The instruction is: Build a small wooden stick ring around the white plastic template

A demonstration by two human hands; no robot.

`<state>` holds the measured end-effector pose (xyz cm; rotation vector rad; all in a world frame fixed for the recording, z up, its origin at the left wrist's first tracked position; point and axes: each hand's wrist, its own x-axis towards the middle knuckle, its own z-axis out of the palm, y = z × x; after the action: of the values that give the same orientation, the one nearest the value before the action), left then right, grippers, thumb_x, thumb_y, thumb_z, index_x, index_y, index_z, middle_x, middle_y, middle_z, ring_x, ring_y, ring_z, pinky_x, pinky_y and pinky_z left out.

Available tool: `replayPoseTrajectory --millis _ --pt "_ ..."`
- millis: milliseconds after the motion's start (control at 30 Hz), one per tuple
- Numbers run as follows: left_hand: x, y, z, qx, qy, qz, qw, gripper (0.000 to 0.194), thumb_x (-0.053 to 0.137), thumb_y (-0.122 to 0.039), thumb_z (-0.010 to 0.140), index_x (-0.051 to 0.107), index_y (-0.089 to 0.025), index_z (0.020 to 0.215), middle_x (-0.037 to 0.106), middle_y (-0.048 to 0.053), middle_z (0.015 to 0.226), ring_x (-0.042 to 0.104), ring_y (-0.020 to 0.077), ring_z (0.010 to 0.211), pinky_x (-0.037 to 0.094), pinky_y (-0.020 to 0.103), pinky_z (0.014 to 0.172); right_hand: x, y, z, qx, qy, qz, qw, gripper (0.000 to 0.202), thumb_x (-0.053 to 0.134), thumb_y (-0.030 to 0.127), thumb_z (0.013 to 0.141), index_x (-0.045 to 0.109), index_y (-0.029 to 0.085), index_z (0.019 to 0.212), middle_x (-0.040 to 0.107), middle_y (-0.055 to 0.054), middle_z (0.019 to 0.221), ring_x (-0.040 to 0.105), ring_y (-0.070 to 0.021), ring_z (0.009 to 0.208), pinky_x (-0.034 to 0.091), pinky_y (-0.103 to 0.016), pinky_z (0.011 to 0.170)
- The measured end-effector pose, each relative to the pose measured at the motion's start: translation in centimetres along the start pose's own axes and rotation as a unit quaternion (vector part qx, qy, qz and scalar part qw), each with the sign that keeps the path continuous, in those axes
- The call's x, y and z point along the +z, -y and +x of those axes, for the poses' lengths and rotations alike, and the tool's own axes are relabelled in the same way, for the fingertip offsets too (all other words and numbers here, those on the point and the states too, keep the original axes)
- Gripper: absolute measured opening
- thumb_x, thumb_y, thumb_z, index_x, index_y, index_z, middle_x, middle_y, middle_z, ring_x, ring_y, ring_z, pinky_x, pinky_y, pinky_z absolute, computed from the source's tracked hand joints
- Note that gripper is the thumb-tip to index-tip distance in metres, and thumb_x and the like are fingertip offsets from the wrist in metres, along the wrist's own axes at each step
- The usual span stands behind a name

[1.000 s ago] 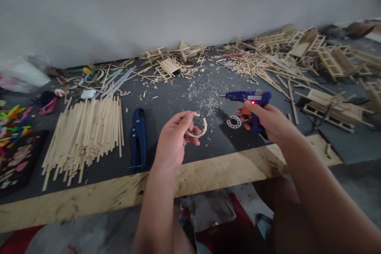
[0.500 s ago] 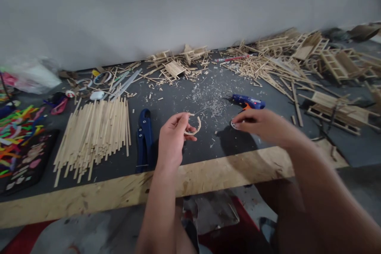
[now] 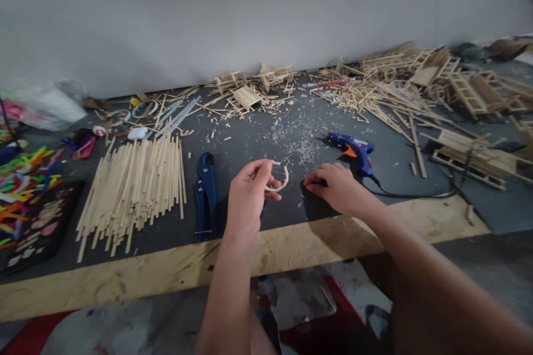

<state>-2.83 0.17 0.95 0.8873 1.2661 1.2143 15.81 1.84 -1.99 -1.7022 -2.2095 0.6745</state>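
Observation:
Between the thumb and fingers of my left hand (image 3: pixel 254 188) is a small wooden ring (image 3: pixel 285 178) with a gap near its top. My right hand (image 3: pixel 333 186) rests low over the dark tabletop, its fingertips pressed together at the surface; what they hold, if anything, is too small to make out. Beyond my right hand lies a blue glue gun (image 3: pixel 353 147) with an orange trigger and a small red light. A blue cutter (image 3: pixel 205 194) lies left of my left hand.
Many thin wooden sticks (image 3: pixel 135 188) lie at the left, beside colourful strips (image 3: pixel 29 177) and a dark phone-like case (image 3: pixel 41 222). Small wooden models (image 3: pixel 474 150) and loose sticks fill the back right. The glue gun's cord (image 3: pixel 416 196) runs right.
My right hand has moved left, away from the glue gun and off a small round object it was touching. My left hand has shifted slightly right with the ring.

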Motion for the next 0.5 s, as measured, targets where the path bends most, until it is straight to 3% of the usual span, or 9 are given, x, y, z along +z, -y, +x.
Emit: replayPoseTrajectory --millis 100,200,367,500 --pt "0.1 -0.1 -0.2 -0.011 0.032 -0.003 0.999 0.023 0.062 -0.037 0.075 0.064 -0.017 0.086 0.050 -0.001 0.063 0.057 0.0122 0.061 0.048 0.019 0.041 -1.1 0.2 -0.4 -0.014 -0.002 0.113 0.994 0.014 0.053 0.024 0.079 0.065 0.020 0.082 0.062 -0.004 0.084 0.053 -0.0178 0.080 0.038 -0.031 0.075" --pt "0.2 0.0 -0.4 -0.023 0.082 -0.010 0.996 0.022 0.060 -0.037 0.077 0.063 -0.017 0.086 0.052 0.000 0.066 0.058 0.0125 0.062 0.047 0.019 0.042 -2.2 0.4 -1.3 0.020 0.006 0.226 0.974 0.015 0.050 0.032 0.081 0.061 0.022 0.086 0.059 0.000 0.077 0.052 -0.0137 0.069 0.039 -0.027 0.065" --pt "0.6 0.2 -0.6 -0.040 0.137 -0.044 0.989 0.021 0.060 -0.035 0.077 0.063 -0.017 0.088 0.054 0.000 0.068 0.059 0.0127 0.063 0.045 0.019 0.041 -2.7 0.7 -2.4 0.035 0.018 0.394 0.918 0.019 0.053 0.038 0.081 0.057 0.022 0.088 0.051 0.004 0.067 0.047 -0.0097 0.058 0.038 -0.025 0.057" --pt "1.0 0.1 -0.8 -0.054 0.156 -0.058 0.985 0.020 0.062 -0.033 0.076 0.062 -0.017 0.088 0.062 0.002 0.076 0.062 0.0136 0.065 0.045 0.018 0.041 -2.5 1.0 -2.5 0.036 0.021 0.462 0.886 0.023 0.057 0.038 0.078 0.057 0.019 0.091 0.056 0.001 0.074 0.052 -0.0098 0.061 0.042 -0.026 0.062"
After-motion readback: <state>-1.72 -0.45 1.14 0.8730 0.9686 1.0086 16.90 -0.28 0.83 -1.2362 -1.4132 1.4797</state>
